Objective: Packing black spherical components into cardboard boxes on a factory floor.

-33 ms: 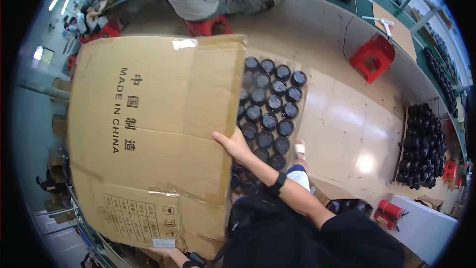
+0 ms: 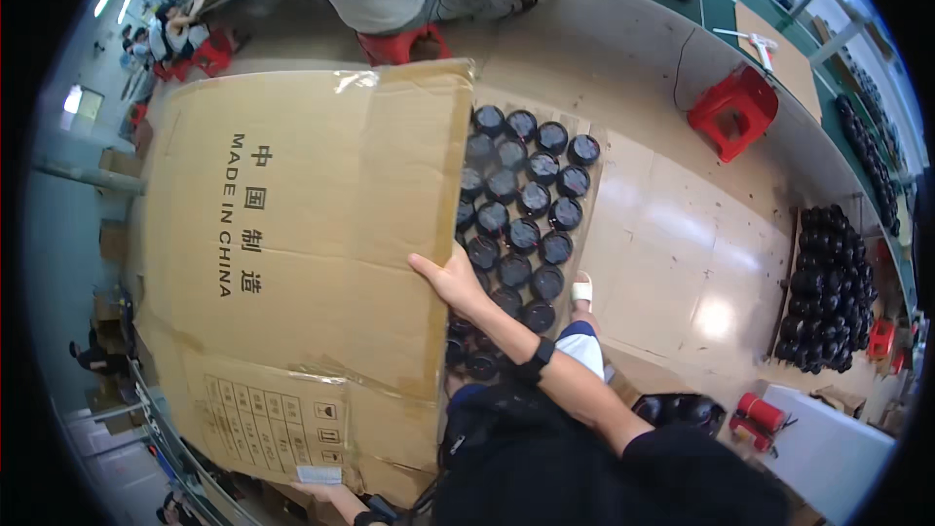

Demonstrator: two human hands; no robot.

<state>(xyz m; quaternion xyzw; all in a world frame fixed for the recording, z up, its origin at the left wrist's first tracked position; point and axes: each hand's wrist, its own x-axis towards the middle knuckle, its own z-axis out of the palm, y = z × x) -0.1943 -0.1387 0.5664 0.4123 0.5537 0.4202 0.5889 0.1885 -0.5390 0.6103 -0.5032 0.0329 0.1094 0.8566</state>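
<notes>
Two bare hands hold one large flattened brown corrugated cardboard box [image 2: 302, 263], which fills the left half of the view from about 7 to 12 o'clock. The right hand [image 2: 450, 281] lies at the sheet's right edge, near 3 o'clock on the cardboard, fingers together and thumb spread, wrapped over that edge. The left hand [image 2: 331, 499] is at the bottom edge, near 6 o'clock; only part of it shows, so I cannot tell how its fingers sit.

Judged from its size and creases, the sheet looks light but floppy, likely to fold along its taped seams, so opposite edges seem the best places to grip.

Beyond the right edge, rows of round black lidded containers [image 2: 526, 205] stand on a cardboard base on the floor. At 1 o'clock sits a red plastic stool [image 2: 735, 109].
</notes>
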